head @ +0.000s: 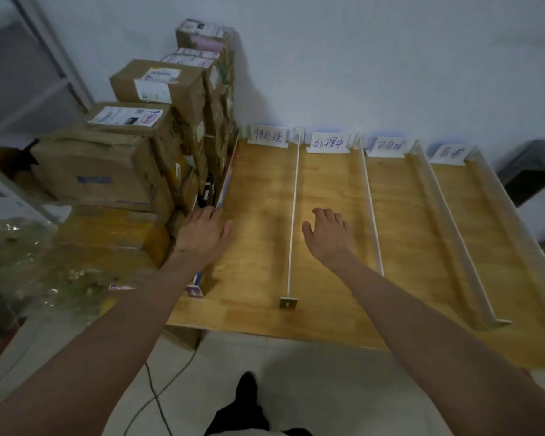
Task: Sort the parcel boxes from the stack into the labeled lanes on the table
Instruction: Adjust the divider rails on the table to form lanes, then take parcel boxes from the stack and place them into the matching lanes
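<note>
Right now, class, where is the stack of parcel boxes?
In the head view, the stack of parcel boxes stands at the left against the wall, beside the table's left edge, beyond the left hand.

tabletop [258, 196]: pale wood, set against the wall.
dividers [293, 215]: white strips running front to back, splitting it into four lanes.
lane labels [268, 135]: four handwritten paper cards standing at the far edge, one per lane.

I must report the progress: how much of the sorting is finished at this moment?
Done: nothing visible; the lanes on the table hold no boxes. In hand: nothing; the left hand reaches toward the stack, and the right hand hovers open. Left: every parcel box remains stacked.
</note>
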